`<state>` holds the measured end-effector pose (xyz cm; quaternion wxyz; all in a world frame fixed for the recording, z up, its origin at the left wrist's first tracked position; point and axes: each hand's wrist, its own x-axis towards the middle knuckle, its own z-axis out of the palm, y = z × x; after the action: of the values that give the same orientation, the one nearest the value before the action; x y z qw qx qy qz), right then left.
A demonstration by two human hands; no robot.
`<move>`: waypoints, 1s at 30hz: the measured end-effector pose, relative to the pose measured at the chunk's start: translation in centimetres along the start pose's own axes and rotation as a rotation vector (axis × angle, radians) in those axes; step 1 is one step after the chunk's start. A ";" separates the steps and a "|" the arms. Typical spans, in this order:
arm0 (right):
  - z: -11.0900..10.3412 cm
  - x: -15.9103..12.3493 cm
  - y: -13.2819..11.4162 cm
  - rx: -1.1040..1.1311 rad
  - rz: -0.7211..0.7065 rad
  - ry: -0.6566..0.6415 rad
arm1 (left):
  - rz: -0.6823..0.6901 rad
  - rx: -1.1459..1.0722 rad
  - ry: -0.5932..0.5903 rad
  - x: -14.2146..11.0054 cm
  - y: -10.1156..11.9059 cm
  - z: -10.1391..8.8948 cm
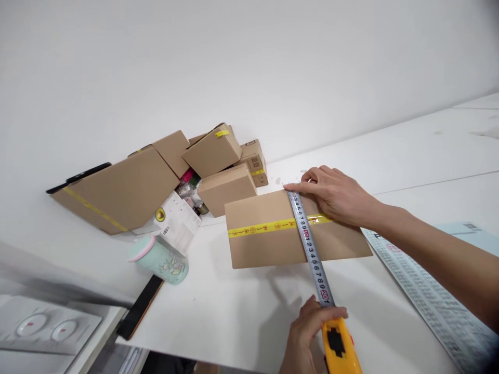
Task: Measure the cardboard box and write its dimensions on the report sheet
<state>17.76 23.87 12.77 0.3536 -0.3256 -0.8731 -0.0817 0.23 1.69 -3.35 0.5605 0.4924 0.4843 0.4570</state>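
A brown cardboard box with yellow printed tape along its top lies on the white table. Across its width runs the silver blade of a tape measure, whose yellow and black case is at the bottom of the view. My left hand grips that case, thumb over the blade's mouth; the case hides part of the fingers. At the box's far edge my right hand pinches the blade's end with the index finger stretched along the edge. Its other fingers are curled, resting on the box.
Several cardboard boxes are stacked against the wall, a large one leaning left. A mint tumbler with pink rim stands by a white carton. A printed sheet lies at right. A white dialled appliance sits lower left.
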 end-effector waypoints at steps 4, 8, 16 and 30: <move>0.1 0.0 -0.1 -0.012 -0.011 0.012 | 0.026 0.085 -0.005 -0.7 -0.6 -0.6; 0.1 -0.1 -0.1 -0.003 0.003 0.015 | -0.029 0.129 -0.034 -0.9 -0.3 -1.0; 0.4 -0.2 0.0 0.039 0.023 0.020 | 0.040 0.139 -0.123 0.0 0.5 -1.2; -7.1 -5.5 -4.3 0.460 0.168 0.395 | 0.250 0.318 -0.212 -1.5 3.0 2.5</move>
<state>22.00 15.07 14.65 0.5861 -0.2860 -0.7532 0.0859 2.41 0.21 -0.12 0.4627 0.6761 0.4238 0.3863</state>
